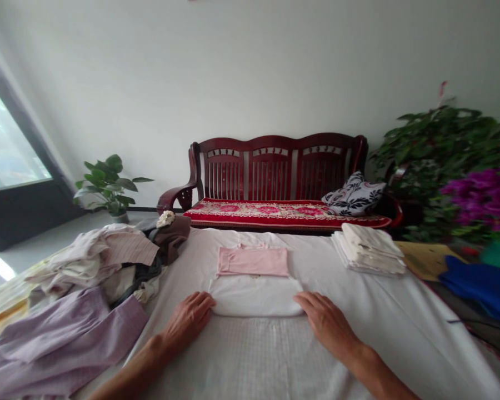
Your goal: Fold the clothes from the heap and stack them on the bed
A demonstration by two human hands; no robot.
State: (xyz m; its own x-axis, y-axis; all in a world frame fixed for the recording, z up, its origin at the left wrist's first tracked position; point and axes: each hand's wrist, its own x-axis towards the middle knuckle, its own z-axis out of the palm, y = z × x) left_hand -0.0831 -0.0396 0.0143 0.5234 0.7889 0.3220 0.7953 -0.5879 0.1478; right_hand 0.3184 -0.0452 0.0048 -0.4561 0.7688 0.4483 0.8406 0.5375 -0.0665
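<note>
Item one: a pink-and-white garment of thin, smooth cloth [255, 288], folded into a squat, flat shape, lying mid-surface on a worktop draped in white cloth [379, 322]. Its pink part faces the far side, its white part the near side.

Hands, two, bare. Left hand [194, 308]: grip narrow, fingertips closed on the near left corner of the white part. Right hand [323, 315]: likewise at the near right corner. Thumbs are largely hidden from where I stand, so firmness of hold I cannot tell.

Handling, by judgement: light, soft, limp, not fragile; folds apt to loosen or crease if pulled from one side. Best taken by both near corners at once, evenly, with the layers pinched together.

Adjacent, person's left: a loose heap of pale and dark clothes [104, 250], with a lilac fabric garment [62, 344] spread nearest. Person's right, towards the far edge, well apart: a neat stack of off-white folded cloths [369, 250].
</note>
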